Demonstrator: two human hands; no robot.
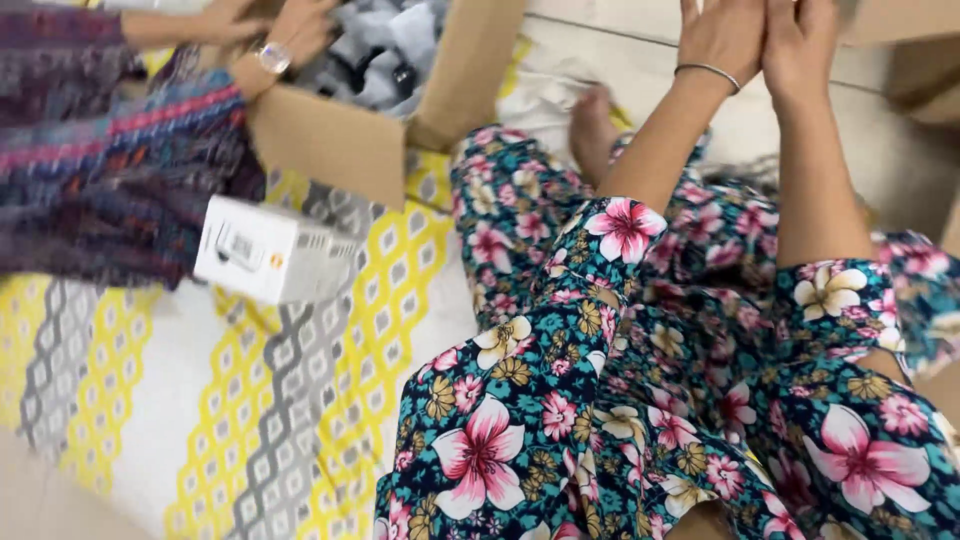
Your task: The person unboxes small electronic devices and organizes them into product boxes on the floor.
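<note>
Overhead, left hand (722, 38) and right hand (800, 40) press together, fingers cropped.

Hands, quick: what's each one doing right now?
Left hand: raised, pressed against the right, grip cannot be told.
Right hand: raised, fingers cut off, cannot be told.

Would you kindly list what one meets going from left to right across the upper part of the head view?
Another person's patterned sleeve → that person's hand with a wristwatch → open cardboard box → bare foot → left hand, with a bangle on its wrist → right hand.
</note>
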